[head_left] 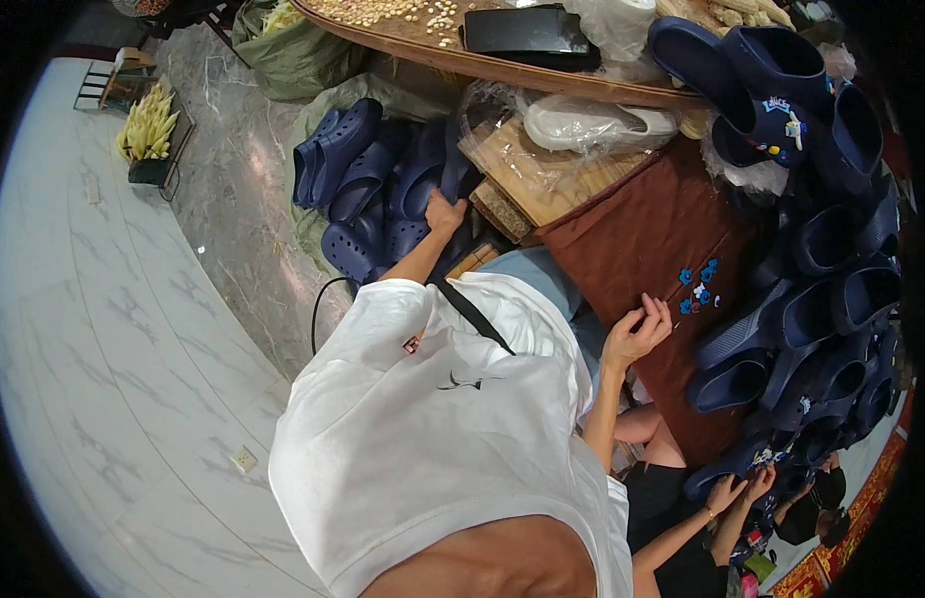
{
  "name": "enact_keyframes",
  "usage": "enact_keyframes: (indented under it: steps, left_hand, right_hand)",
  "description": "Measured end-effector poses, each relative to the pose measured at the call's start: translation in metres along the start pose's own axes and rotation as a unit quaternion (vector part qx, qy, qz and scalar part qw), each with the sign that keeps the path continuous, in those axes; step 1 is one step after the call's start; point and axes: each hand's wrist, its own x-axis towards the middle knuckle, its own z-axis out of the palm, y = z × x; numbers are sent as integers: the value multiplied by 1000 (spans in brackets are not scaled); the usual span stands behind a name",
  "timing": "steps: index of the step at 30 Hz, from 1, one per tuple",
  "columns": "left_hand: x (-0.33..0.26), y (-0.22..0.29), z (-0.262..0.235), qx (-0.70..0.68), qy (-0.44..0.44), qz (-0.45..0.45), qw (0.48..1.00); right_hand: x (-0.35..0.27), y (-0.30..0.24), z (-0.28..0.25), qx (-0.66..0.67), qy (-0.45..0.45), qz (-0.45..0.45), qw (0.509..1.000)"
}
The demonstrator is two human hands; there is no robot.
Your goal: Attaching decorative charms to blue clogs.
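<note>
My left hand (445, 212) reaches into a pile of navy foam clogs that lies on an open green woven sack (308, 125). Its fingers are closed on a clog (450, 159) at the pile's right side, and part of the grip is hidden. Over the brown cloth (622, 234), my right hand (639, 334) is open, fingers loosely bent and apart, with nothing visible in it. Just beyond its fingertips lie several small blue and white shoe charms (699, 287). Farther right, a navy clog with charms on it (776, 125) rests among stacked clogs.
Many navy clogs (816, 249) are heaped along the right side. A white clog in clear plastic (597, 125) lies on a wooden board (522, 164). Beyond is a round tray (402, 38) with kernels and a black case (530, 35). At lower right, another person's hands (741, 488) touch a clog.
</note>
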Motion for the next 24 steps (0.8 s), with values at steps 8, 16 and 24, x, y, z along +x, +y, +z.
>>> enact_keyframes:
  steps: [8, 16, 24]
  left_hand:
    - [-37, -73, -34, -257, -72, -25, 963]
    - [-76, -120, -106, -597, -117, -133, 783]
    - [-63, -123, -166, -633, -293, -75, 713]
  right_hand:
    - [1, 1, 0, 1, 8, -7, 1000]
    - [-1, 2, 0, 13, 22, -16, 1000]
    - [-5, 7, -3, 24, 21, -10, 999]
